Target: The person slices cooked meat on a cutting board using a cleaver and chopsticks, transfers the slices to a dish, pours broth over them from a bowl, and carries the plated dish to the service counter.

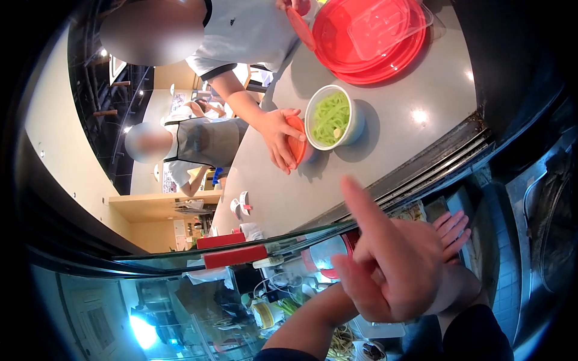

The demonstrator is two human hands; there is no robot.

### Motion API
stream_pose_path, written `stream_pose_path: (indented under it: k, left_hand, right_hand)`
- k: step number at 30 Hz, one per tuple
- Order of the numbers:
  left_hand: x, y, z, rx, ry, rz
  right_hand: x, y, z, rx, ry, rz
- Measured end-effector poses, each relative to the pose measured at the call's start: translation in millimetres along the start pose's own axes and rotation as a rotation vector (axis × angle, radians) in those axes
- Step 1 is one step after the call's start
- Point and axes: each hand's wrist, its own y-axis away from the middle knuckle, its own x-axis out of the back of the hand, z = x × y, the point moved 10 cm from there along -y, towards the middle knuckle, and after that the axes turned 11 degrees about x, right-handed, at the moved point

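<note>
My right hand (394,268) is raised close to the camera above the counter's inner edge. Its index finger and thumb stretch out, and nothing is in it. The index finger points toward a white tub (335,116) of pale green strips standing on the counter. Behind it, partly covered, my left hand (453,233) has its fingers extended and is empty. My forearms overlap in the view. Across the counter another person's hand (280,133) grasps a small container with an orange-red lid (295,142), close beside the tub.
A stack of red dishes (355,39) with a clear plastic lid (385,33) stands on the grey counter (385,138). A metal track (433,159) edges the counter. Red boxes (235,257) sit near the glass. A second person in an apron (198,141) stands farther back.
</note>
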Motion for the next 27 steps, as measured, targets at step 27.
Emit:
stream_pose_path:
  k: [27]
  left_hand:
    - [-1, 2, -2, -0.033, -0.036, -0.049]
  right_hand:
    - [10, 8, -60, 0.63, -0.409, 0.175]
